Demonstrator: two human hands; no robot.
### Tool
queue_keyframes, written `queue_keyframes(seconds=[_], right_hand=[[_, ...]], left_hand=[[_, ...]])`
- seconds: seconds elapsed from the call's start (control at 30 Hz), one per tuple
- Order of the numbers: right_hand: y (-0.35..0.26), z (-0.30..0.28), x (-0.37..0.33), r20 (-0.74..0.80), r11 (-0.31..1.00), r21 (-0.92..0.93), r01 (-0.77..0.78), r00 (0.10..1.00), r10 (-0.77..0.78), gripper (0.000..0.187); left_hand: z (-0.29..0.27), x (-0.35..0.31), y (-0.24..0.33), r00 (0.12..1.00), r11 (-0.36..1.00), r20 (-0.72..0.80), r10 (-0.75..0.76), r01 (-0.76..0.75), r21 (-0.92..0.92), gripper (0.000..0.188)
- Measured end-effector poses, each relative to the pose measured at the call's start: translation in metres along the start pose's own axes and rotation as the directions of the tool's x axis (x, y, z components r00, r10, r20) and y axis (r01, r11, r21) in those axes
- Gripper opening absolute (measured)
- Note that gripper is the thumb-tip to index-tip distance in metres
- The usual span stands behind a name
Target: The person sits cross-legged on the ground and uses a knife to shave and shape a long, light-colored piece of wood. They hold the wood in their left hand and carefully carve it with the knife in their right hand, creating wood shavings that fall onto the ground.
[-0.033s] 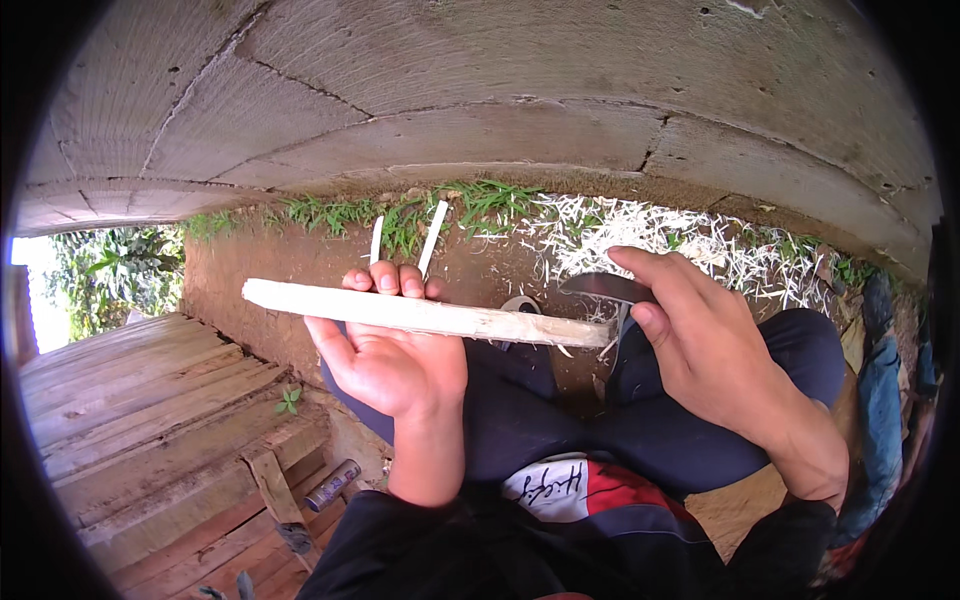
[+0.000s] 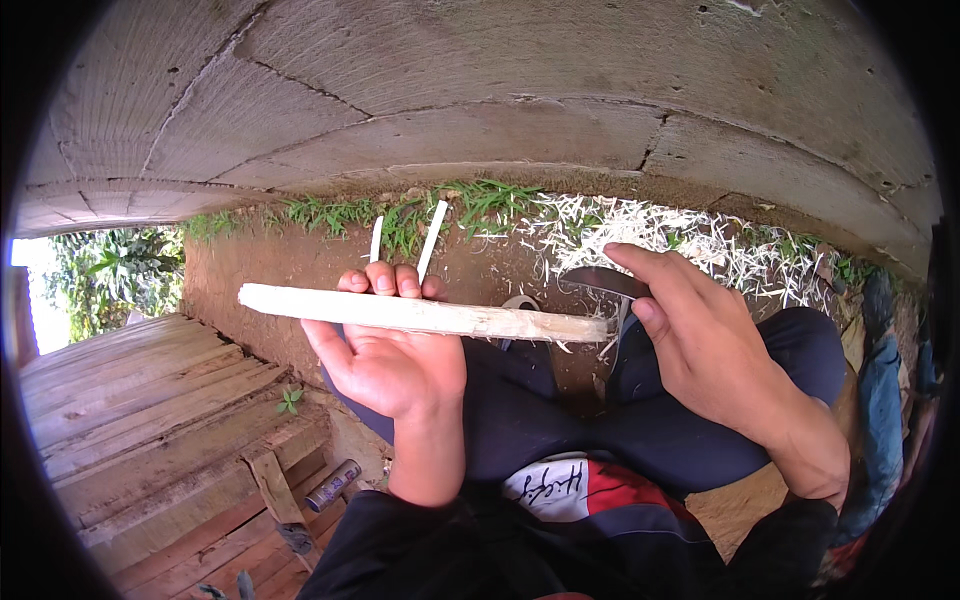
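Observation:
A long, pale stick of peeled wood [image 2: 420, 314] lies across my upturned left hand [image 2: 400, 365]. My left fingers curl over its far side, with the thumb below its near edge. The stick's left end is whiter and smoother; the right end is browner, with small frayed slivers along it. In my right hand [image 2: 705, 345] is a knife [image 2: 605, 281], its dark, curved blade pointing left. The blade stands just beyond the stick's right end, seemingly apart from it. My closed fingers hide the knife's handle.
White wood shavings [image 2: 650, 235] pile up by the block wall [image 2: 520, 135]. Two thin, pale strips, one being a white strip [image 2: 432, 240], show beyond my left fingers. Wooden planks [image 2: 140, 390] and a small can [image 2: 333, 485] are at left. My crossed legs [image 2: 540, 410] are below the stick.
The stick has shifted very slightly left in my left hand's grip. The knife and my right fingers have moved a touch left and away from me.

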State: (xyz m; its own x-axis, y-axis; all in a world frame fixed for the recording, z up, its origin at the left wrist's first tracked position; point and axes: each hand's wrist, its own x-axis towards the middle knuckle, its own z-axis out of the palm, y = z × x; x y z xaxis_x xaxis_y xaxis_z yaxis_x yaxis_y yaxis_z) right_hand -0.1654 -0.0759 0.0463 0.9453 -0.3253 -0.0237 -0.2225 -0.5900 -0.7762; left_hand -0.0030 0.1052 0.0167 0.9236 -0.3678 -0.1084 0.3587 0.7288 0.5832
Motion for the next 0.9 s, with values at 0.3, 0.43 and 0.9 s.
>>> queue_keyframes(seconds=[0.3, 0.43, 0.9], right_hand=[[-0.004, 0.003, 0.000, 0.076, 0.998, 0.057, -0.038, 0.997, 0.034, 0.048], [-0.001, -0.005, 0.001, 0.112, 1.000, 0.016, 0.022, 0.993, -0.024, 0.037], [0.007, -0.050, 0.006, -0.002, 0.936, -0.254, 0.242, 0.968, -0.251, 0.031]], left_hand=[[-0.003, 0.001, 0.003, 0.996, 0.984, 0.085, -0.021, 0.036, -0.176, 0.045], [0.000, -0.002, 0.002, 0.989, 0.979, 0.145, -0.024, 0.053, -0.198, 0.042], [0.010, -0.032, -0.044, 0.536, 0.607, 0.325, -0.779, 0.516, 0.605, 0.061]])
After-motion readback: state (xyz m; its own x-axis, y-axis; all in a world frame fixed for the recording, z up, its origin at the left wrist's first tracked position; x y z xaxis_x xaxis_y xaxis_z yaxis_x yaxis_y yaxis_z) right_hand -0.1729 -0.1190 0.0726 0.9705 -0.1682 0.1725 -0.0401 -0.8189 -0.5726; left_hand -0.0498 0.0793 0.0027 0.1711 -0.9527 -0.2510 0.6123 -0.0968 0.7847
